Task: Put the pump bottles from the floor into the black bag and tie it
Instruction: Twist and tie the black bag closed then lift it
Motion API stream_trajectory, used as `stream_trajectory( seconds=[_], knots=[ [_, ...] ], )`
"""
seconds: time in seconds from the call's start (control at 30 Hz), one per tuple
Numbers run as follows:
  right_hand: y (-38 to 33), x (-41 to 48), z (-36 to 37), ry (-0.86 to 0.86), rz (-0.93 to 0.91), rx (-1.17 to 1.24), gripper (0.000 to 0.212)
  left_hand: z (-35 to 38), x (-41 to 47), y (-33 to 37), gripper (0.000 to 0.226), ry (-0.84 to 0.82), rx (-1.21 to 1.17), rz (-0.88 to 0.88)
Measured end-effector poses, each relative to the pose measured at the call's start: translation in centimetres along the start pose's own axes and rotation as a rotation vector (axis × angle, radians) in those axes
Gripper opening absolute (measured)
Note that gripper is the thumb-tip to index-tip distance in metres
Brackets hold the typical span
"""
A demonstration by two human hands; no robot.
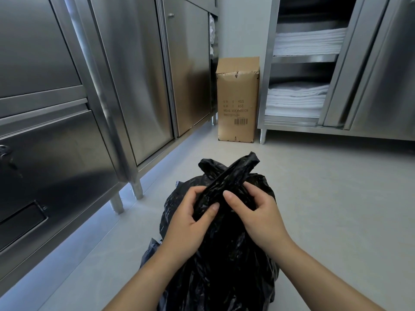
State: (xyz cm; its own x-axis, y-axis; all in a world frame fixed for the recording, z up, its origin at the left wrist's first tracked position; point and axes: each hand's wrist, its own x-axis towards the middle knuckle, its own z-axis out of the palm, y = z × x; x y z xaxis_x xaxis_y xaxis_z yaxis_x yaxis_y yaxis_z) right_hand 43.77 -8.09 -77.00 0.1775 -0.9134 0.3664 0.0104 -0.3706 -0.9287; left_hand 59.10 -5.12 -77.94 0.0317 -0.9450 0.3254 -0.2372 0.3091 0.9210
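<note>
The black bag (224, 265) stands bulging on the grey floor in front of me. Its top is gathered into two twisted ends (231, 172) that cross each other above the bag. My left hand (190, 221) grips one twisted end from the left, thumb pressed on the plastic. My right hand (253, 214) grips the other from the right, thumb on top. No pump bottles show on the floor; whatever the bag holds is hidden by the plastic.
Steel cabinets (67, 131) on short legs line the left side. A tall cardboard box (238, 99) stands against the far wall. An open steel cabinet (301, 90) with stacked white towels is at the right. Grey floor (336, 198) spreads right of the bag.
</note>
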Motion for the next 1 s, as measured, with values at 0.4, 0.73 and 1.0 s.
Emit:
stream_trajectory(
  seconds=[0.4, 0.73, 1.0],
  knots=[
    [0.2, -0.1, 1.0, -0.082, -0.215, -0.351, 0.039, 1.3, 0.5, 1.9, 0.086, 0.235, -0.086, -0.147],
    [0.3, -0.1, -1.0, -0.247, -0.284, -0.487, 0.09, 0.1, 1.0, 0.8, 0.033, 0.4, 0.049, -0.146],
    [0.6, 0.7, -1.1, -0.227, -0.321, -0.653, 0.057, -0.1, 0.6, 0.7, 0.035, 0.314, 0.106, -0.014]
  ],
)
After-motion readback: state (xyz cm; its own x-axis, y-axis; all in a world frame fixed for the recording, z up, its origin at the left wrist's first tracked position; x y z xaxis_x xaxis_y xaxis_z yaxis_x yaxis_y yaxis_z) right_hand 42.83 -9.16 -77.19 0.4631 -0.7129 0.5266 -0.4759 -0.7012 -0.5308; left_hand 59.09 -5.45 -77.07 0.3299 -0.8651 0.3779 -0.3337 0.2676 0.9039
